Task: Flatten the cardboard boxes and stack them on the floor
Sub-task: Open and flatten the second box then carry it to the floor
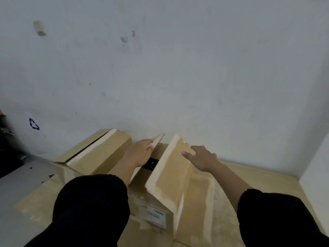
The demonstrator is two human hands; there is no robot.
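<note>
Head view is showing a cardboard box [160, 202] lying by the wall [178, 68]. Left hand [140, 154] is pinching one raised flap [157, 139]; right hand [201, 158] is resting spread-fingered on another flap [170, 172]. White label [156, 217] text is unreadable; a recycling symbol [34, 124] is showing at left.

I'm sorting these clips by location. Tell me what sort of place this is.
Probably a bare corner of a storage or utility room. A scuffed white wall meets the floor, cardboard boxes sit against it, and a white bag with a recycling symbol stands at the left. Both hands work one box's flaps.
</note>
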